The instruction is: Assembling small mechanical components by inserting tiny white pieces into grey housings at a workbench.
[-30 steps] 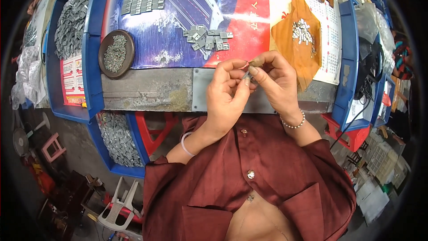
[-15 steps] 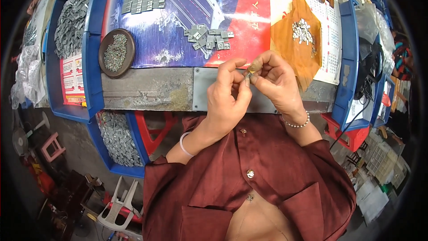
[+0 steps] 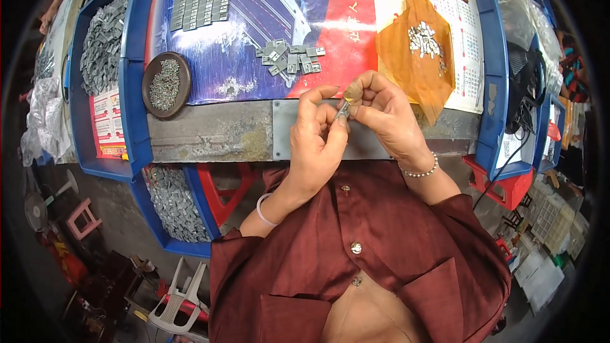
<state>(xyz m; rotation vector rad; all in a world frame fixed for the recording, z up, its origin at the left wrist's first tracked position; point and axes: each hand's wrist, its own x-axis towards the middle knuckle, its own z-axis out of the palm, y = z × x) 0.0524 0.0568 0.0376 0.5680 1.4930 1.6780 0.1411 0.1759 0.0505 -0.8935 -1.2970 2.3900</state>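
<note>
We've got both hands up together just over the near edge of the tabletop (image 3: 210, 133), pinching one small metal clip (image 3: 343, 110) between them. Left hand (image 3: 318, 140) has thumb and forefinger closed narrow on the lower end, right hand (image 3: 381, 111) is curled around the upper end with a little yellowish bit at the fingertips. The clip's long axis runs tilted, lower-left to upper-right, so each hand gets one end; neither is really nearer. Just beyond the hands sits a loose pile of grey pieces (image 3: 289, 58) on the poster, a brown dish (image 3: 166, 84) of tiny parts off to our left, and an orange sheet (image 3: 419, 63) with more bits to the right.
</note>
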